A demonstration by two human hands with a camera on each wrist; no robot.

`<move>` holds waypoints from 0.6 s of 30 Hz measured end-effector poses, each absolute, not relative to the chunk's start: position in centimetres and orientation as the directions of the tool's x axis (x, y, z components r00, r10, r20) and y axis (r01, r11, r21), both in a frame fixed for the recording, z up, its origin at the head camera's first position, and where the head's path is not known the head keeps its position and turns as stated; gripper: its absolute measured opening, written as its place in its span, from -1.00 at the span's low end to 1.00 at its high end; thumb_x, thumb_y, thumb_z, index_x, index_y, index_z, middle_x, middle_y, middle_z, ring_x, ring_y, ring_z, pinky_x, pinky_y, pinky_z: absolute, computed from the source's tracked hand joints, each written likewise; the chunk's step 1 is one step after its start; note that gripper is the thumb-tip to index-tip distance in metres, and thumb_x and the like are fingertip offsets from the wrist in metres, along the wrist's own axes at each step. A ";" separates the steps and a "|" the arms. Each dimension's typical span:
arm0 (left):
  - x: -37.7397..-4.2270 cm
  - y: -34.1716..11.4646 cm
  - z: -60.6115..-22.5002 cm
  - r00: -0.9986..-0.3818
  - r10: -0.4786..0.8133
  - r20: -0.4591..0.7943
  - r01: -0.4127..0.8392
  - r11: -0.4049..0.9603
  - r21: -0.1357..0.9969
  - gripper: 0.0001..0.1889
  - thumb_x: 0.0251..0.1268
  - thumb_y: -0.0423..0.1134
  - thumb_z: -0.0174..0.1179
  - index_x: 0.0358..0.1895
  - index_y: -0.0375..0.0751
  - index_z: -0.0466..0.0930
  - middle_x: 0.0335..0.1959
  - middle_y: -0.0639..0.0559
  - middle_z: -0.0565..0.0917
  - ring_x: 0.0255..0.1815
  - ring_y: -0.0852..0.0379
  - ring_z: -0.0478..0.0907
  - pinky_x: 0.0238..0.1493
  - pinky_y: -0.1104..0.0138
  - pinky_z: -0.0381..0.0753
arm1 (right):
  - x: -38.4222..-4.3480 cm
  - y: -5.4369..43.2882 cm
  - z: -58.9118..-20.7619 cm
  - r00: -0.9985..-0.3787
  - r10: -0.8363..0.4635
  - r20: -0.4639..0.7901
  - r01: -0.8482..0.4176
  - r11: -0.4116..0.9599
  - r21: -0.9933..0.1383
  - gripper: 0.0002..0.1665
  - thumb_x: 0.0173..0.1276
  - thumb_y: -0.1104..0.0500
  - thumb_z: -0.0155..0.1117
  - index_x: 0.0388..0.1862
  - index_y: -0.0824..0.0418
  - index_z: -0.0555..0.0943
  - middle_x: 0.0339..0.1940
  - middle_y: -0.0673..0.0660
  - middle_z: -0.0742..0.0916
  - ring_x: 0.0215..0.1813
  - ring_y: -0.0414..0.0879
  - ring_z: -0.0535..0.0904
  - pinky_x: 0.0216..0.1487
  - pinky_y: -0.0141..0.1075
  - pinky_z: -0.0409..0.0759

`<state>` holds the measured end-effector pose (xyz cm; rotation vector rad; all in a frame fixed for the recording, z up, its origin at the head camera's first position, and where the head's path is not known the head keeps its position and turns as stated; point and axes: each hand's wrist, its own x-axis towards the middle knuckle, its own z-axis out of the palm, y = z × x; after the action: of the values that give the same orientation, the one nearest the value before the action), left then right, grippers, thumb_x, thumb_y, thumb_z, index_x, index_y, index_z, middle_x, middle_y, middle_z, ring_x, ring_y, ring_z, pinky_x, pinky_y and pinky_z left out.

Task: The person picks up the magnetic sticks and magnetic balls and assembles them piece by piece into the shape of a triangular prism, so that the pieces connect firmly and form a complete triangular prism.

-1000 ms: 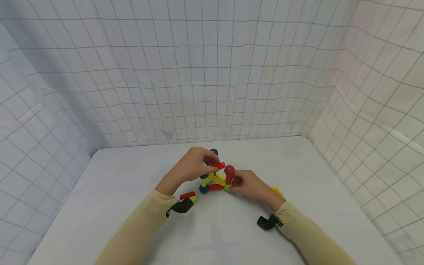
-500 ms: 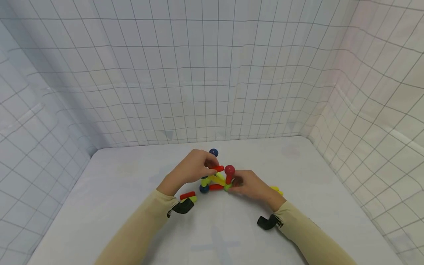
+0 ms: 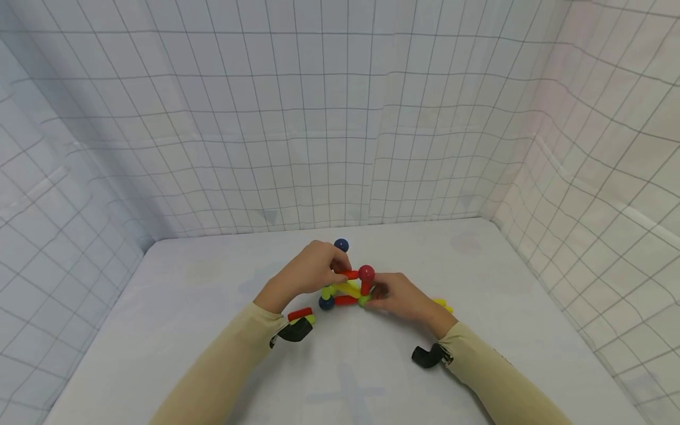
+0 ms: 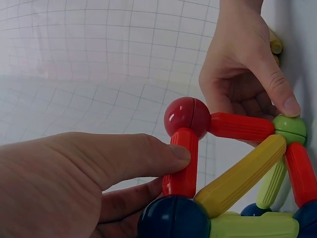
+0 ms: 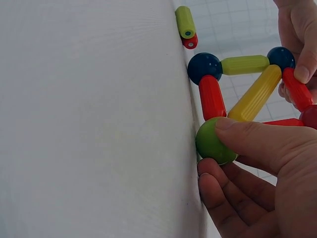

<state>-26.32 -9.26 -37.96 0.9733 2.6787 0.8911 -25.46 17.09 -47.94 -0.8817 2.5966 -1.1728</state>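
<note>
My left hand (image 3: 317, 267) pinches a red rod (image 4: 181, 163) between thumb and fingers. One end of that rod meets the red ball (image 4: 186, 117), the other a dark blue ball (image 4: 174, 218). With thumb and fingertips, my right hand (image 3: 399, 296) grips the green ball (image 5: 216, 141) low on the frame of rods and balls. A second red rod (image 4: 241, 126) joins the red ball to this green one. The yellow rod (image 5: 256, 94) slants across the frame between green and blue balls. A light green rod (image 5: 244, 65) links two blue balls on the frame's left side.
Beside my left wrist lie a loose red rod (image 3: 300, 313) and a light green rod (image 5: 185, 22). Yellow rods (image 3: 443, 304) lie behind my right wrist. Another blue ball (image 3: 342, 244) shows beyond my left hand. Grid-patterned cloth walls (image 3: 340, 118) surround the white table (image 3: 212, 354).
My left hand has lowered slightly, bringing the red rod from above the frame down to the red ball, which it now meets. My right hand has stayed at the green ball.
</note>
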 end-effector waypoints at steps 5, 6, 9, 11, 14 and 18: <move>-26.2 -9.2 -37.8 -0.784 0.617 0.066 0.536 0.620 0.573 -0.93 0.37 -0.32 0.52 -0.15 -0.15 0.86 -0.33 0.19 0.75 -0.25 0.16 0.64 -0.18 0.33 0.70 | -25.6 17.1 -48.0 -0.817 -0.570 0.090 -0.448 0.527 -0.722 -0.71 0.38 0.13 0.64 0.00 -0.01 0.71 -0.20 -0.16 0.75 -0.15 -0.17 0.68 -0.06 -0.23 0.69; -26.2 -9.1 -37.8 -0.785 0.616 0.069 0.537 0.620 0.572 -0.93 0.37 -0.33 0.52 -0.15 -0.15 0.86 -0.33 0.19 0.75 -0.25 0.16 0.64 -0.18 0.32 0.70 | -25.6 17.1 -48.0 -0.818 -0.568 0.090 -0.447 0.530 -0.720 -0.71 0.38 0.12 0.64 0.00 -0.01 0.71 -0.20 -0.16 0.74 -0.16 -0.17 0.68 -0.06 -0.23 0.69; -26.1 -9.1 -37.8 -0.786 0.614 0.071 0.535 0.618 0.576 -0.92 0.37 -0.34 0.52 -0.14 -0.16 0.85 -0.32 0.18 0.75 -0.24 0.14 0.64 -0.17 0.32 0.71 | -25.7 17.2 -48.0 -0.820 -0.565 0.088 -0.447 0.536 -0.716 -0.71 0.39 0.11 0.64 0.00 -0.01 0.71 -0.22 -0.16 0.74 -0.16 -0.17 0.67 -0.07 -0.23 0.69; -26.1 -9.2 -37.8 -0.784 0.617 0.071 0.532 0.608 0.589 -0.88 0.38 -0.33 0.51 -0.07 -0.18 0.84 -0.27 0.16 0.76 -0.19 0.11 0.67 -0.11 0.30 0.72 | -25.7 17.2 -48.1 -0.819 -0.567 0.089 -0.449 0.537 -0.715 -0.71 0.39 0.11 0.64 0.00 -0.01 0.71 -0.22 -0.17 0.74 -0.17 -0.17 0.67 -0.07 -0.23 0.69; -26.1 -9.8 -37.7 -0.786 0.610 0.099 0.528 0.579 0.622 -0.74 0.42 -0.26 0.48 0.11 -0.17 0.80 -0.12 0.09 0.79 -0.02 0.04 0.69 0.04 0.20 0.73 | -25.7 17.2 -48.1 -0.811 -0.577 0.097 -0.457 0.521 -0.721 -0.71 0.39 0.13 0.64 -0.01 0.00 0.71 -0.21 -0.16 0.74 -0.16 -0.17 0.68 -0.07 -0.23 0.69; -26.1 -11.5 -36.9 -0.818 0.526 0.234 0.531 0.532 0.659 -0.63 0.48 -0.22 0.43 0.28 -0.18 0.72 0.08 -0.01 0.77 0.12 -0.03 0.67 0.20 0.05 0.68 | -25.6 17.1 -48.0 -0.807 -0.583 0.095 -0.455 0.511 -0.729 -0.71 0.38 0.15 0.63 -0.01 0.01 0.72 -0.18 -0.16 0.76 -0.16 -0.16 0.68 -0.06 -0.23 0.69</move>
<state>-26.08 -11.53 -36.93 0.9505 2.7558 1.1902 -25.57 17.09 -47.99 -0.8964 2.5864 -1.1750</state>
